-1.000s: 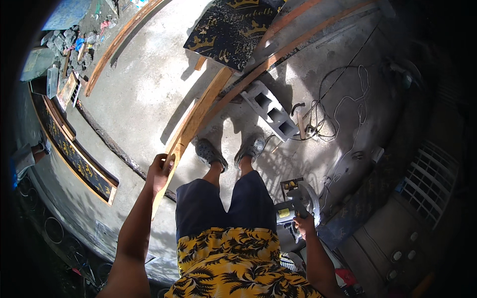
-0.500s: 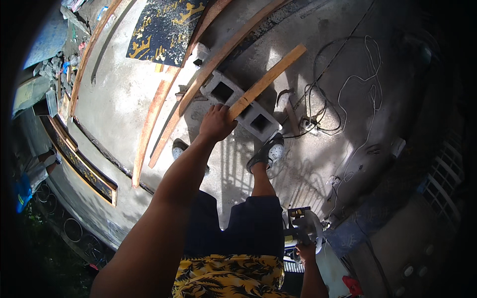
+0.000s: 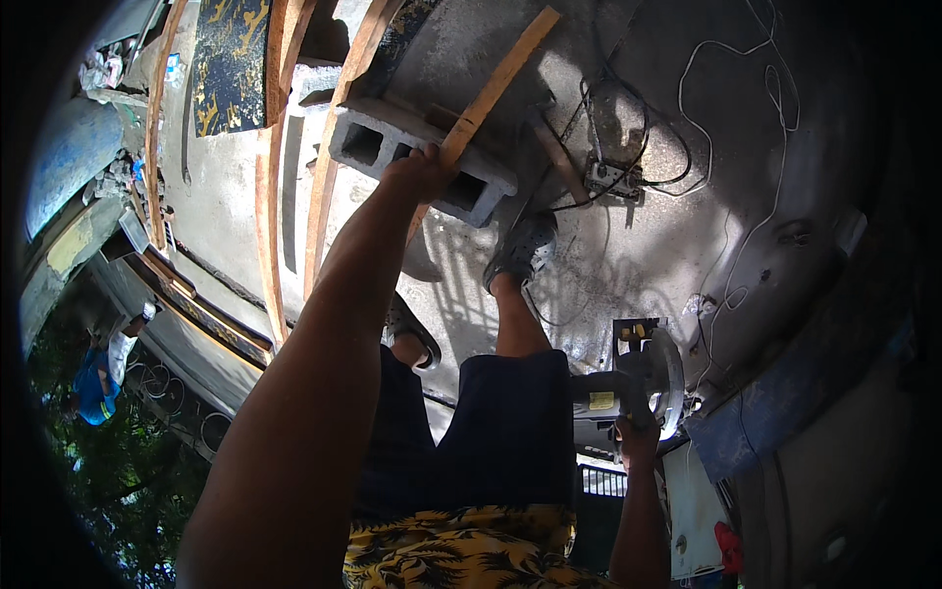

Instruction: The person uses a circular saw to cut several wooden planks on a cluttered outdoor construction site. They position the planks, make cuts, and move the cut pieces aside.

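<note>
My left hand (image 3: 420, 175) is closed around a narrow wooden strip (image 3: 505, 79). The strip lies across a grey hollow concrete block (image 3: 383, 120) on the ground, and its far end sticks out beyond the block. Down at my right side, my right hand (image 3: 638, 442) grips the handle of a circular saw (image 3: 601, 401). The saw hangs beside my right thigh, apart from the strip. Its blade edge cannot be made out. My right foot, in a dark clog (image 3: 530, 245), stands just on the near side of the block.
Long timber pieces (image 3: 267, 216) lie on the left, beside a dark printed panel (image 3: 231, 74). An outlet box (image 3: 615, 180) with black cords and a loose white cable (image 3: 702, 147) is on the right. A wooden-handled tool (image 3: 559, 157) lies by the block. Another person (image 3: 96, 383) is far left.
The view has shifted, so block, strip and timbers appear farther up and left. The saw in my right hand has come up and forward a little. Both hands keep their grips.
</note>
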A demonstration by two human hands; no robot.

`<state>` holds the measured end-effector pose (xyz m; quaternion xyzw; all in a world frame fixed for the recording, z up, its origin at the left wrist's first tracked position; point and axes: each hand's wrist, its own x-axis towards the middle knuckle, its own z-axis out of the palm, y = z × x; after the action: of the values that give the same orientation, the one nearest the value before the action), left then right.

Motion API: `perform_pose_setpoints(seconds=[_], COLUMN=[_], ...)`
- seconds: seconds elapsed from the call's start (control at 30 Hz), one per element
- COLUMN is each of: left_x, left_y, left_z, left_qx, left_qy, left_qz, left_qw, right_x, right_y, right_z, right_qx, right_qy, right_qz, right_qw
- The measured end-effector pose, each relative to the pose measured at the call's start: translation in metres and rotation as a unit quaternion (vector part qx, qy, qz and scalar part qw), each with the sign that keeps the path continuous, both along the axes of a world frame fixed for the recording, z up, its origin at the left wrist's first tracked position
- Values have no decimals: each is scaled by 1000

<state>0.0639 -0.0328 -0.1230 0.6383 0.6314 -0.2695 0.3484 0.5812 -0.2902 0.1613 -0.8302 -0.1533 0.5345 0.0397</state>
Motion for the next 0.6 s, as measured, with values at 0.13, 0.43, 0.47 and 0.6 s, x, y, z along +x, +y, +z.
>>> perform_pose_setpoints(seconds=[0.13, 0.43, 0.47, 0.6], left_x=[-67, 19, 24, 11], left_y=[-19, 26, 34, 34], left_z=[-74, 25, 34, 25], left_qx=[-117, -177, -185, -156], left_qy=[35, 46, 39, 12], left_qz=[-87, -125, -131, -127], left_qw=[989, 975, 973, 980], right_x=[-4, -18, -18, -17], right_y=[22, 17, 18, 29], right_z=[-30, -33, -34, -35], right_qx=[-7, 54, 53, 14], right_qy=[122, 82, 89, 92], right_qz=[-67, -54, -80, -134], right_qw=[990, 994, 991, 987])
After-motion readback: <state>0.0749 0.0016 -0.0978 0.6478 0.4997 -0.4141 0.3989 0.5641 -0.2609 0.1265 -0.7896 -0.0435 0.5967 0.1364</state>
